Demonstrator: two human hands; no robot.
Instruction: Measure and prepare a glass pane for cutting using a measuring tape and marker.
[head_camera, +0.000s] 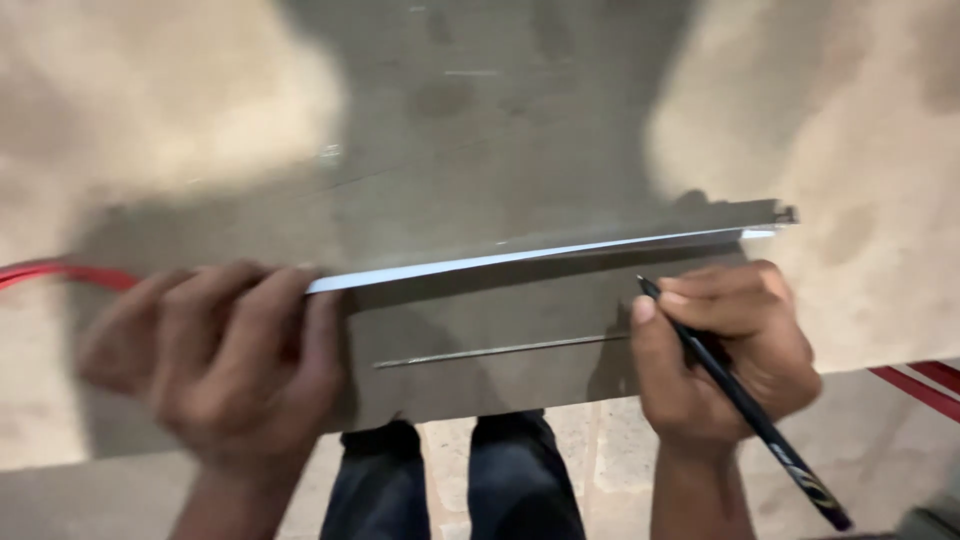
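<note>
A grey sheet-metal piece (480, 200) lies flat in front of me, with a bright folded edge (540, 255) running from left to right across it. My left hand (225, 355) presses down on the left end of that edge, fingers curled over it and blurred by motion. My right hand (720, 345) grips a black pen (745, 400) with its tip touching the sheet just below the edge, near the right end. A thin scribed line (500, 350) runs along the sheet between the two hands.
A red cable (60, 272) comes in from the left behind my left hand. Red stripes (920, 385) show at the lower right. My dark trouser legs (450, 480) stand on a pale tiled floor below the sheet. The surroundings look sandy and blurred.
</note>
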